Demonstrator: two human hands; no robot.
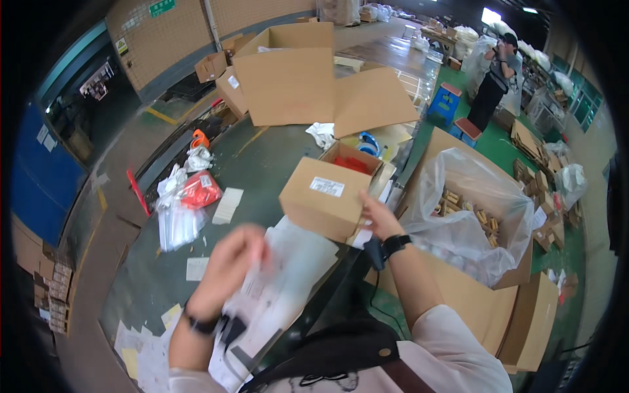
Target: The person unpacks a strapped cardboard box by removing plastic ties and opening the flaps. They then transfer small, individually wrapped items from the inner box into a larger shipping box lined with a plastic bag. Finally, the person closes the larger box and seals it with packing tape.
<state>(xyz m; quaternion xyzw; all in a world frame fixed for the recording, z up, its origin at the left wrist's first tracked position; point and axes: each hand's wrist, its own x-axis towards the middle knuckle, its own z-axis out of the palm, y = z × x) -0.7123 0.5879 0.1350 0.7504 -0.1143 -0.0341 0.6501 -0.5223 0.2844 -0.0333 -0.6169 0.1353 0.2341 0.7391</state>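
Note:
My left hand (229, 262) is blurred with motion and holds a clear plastic bag (295, 268) over a pile of similar bags and papers near the table's front edge. My right hand (379, 216) reaches forward and touches the near right corner of a small open cardboard box (321, 196) with a white label on its side. Something red lies inside that box. A black band sits on each wrist.
Large flattened and open cardboard boxes (295, 78) stand at the far side of the dark table (262, 157). Clear bags and a red packet (196, 190) lie at left. A big carton lined with a plastic bag (472, 216) holds small parts at right. A person (495, 78) stands far back.

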